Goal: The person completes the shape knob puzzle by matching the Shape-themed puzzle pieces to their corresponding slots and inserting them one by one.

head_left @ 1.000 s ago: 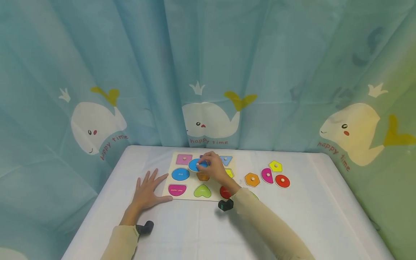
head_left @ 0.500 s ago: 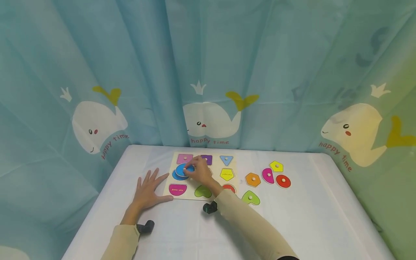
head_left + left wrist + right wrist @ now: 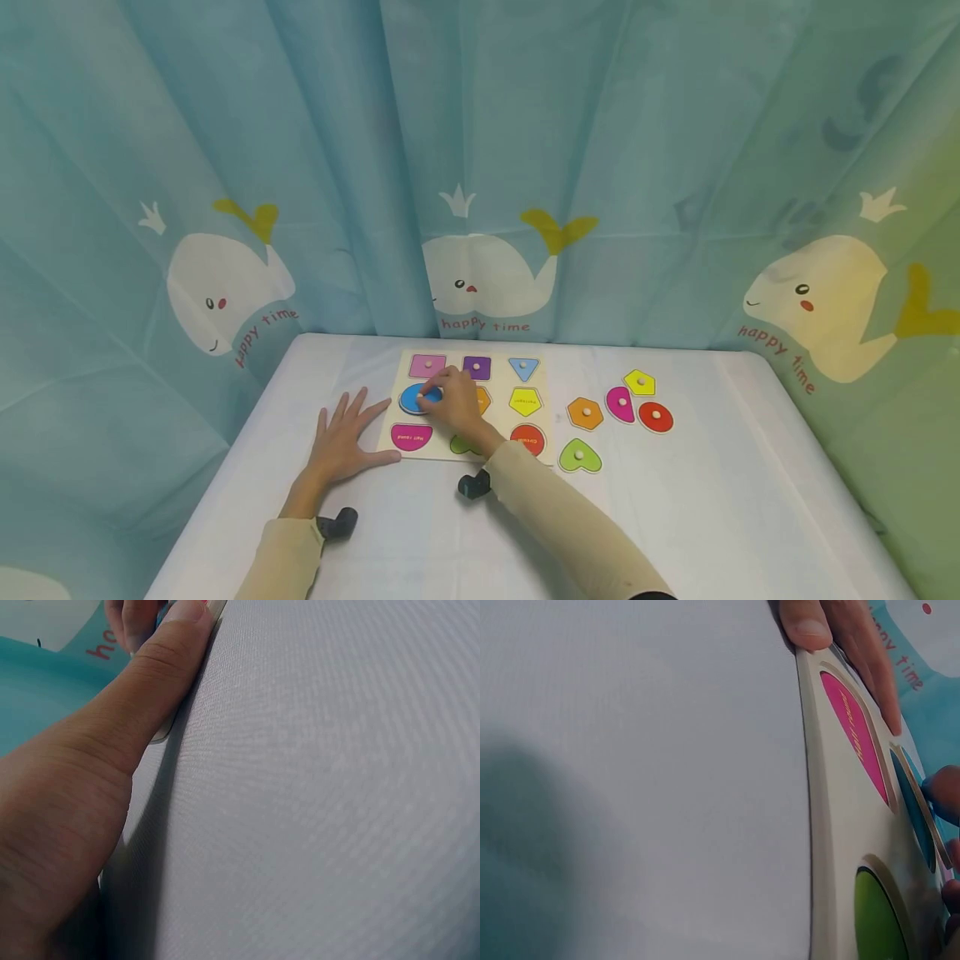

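Observation:
A cream shape puzzle board (image 3: 498,387) lies flat on the cloth-covered table. My right hand (image 3: 457,408) pinches the knob of a blue oval puzzle piece (image 3: 411,398) over the oval recess in the board's left column. In the right wrist view a narrow gap shows between the tilted piece and the blue recess (image 3: 910,806). My left hand (image 3: 339,446) lies with spread fingers at the board's left side, its thumb (image 3: 161,667) resting on the near left corner. Pink rectangle (image 3: 428,365), purple square (image 3: 476,367) and light blue triangle (image 3: 523,367) pieces, all knobbed, sit in the far row.
Right of the board lie loose knobbed pieces: an orange hexagon (image 3: 584,414), green heart (image 3: 580,456), magenta half round (image 3: 620,404), yellow pentagon (image 3: 640,382) and red circle (image 3: 656,417). A whale-print curtain (image 3: 637,167) hangs behind the table.
My right hand has carried the blue oval piece left and down from the board's middle onto its oval recess. My left hand has stayed in place.

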A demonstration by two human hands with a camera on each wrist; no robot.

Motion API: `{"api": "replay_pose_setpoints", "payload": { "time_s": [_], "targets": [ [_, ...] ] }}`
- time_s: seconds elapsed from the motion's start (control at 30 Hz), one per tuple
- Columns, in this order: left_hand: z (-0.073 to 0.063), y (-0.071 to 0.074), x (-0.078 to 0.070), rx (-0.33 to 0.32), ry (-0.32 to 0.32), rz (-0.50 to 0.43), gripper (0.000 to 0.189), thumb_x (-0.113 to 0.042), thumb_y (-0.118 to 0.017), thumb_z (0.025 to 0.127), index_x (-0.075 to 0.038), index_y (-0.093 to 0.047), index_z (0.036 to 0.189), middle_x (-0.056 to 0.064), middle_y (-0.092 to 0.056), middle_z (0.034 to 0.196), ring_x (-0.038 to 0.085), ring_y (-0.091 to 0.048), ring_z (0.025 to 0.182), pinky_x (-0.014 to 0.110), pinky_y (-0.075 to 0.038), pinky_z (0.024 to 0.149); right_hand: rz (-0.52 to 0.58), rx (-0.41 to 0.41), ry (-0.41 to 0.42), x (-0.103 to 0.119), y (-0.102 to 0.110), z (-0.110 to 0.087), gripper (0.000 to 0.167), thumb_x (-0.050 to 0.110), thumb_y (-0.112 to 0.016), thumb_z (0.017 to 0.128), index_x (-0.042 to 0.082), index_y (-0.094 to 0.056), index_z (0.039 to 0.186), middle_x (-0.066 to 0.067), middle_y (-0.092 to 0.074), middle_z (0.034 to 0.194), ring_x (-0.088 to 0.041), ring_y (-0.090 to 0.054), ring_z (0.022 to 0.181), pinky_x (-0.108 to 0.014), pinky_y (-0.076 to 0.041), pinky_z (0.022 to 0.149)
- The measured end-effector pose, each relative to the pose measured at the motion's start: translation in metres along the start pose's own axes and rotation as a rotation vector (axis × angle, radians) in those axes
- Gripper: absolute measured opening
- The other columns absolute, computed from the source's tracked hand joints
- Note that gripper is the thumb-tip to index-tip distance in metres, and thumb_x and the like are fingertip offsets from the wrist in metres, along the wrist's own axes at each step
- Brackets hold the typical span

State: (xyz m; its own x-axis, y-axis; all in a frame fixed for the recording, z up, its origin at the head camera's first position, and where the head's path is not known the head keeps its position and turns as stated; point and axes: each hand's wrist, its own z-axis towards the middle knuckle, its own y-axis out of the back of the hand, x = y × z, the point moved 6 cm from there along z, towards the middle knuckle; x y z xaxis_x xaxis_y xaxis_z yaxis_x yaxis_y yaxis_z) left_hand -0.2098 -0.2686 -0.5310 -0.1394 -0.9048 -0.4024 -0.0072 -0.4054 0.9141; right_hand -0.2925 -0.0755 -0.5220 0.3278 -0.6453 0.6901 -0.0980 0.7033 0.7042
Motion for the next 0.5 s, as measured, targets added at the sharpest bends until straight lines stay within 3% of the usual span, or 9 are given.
{"api": "replay_pose_setpoints", "payload": {
  "time_s": [0.5],
  "targets": [
    [0.0005, -0.0003, -0.0008, -0.001, -0.003, 0.003, 0.098, -0.065, -0.081, 0.073, -0.020, -0.049, 0.153, 0.024, -0.025, 0.166, 0.053, -0.012, 0.152, 0.078, 0.001, 0.115, -0.022, 0.018, -0.023, 0.0020, -0.0008, -0.0016, 0.011, 0.032, -0.079, 0.091, 0.022, -0.082, 0.093, -0.003, -0.064, 0.122, -0.025, -0.050, 0.119, -0.046, -0.042, 0.103]
  ]
}}
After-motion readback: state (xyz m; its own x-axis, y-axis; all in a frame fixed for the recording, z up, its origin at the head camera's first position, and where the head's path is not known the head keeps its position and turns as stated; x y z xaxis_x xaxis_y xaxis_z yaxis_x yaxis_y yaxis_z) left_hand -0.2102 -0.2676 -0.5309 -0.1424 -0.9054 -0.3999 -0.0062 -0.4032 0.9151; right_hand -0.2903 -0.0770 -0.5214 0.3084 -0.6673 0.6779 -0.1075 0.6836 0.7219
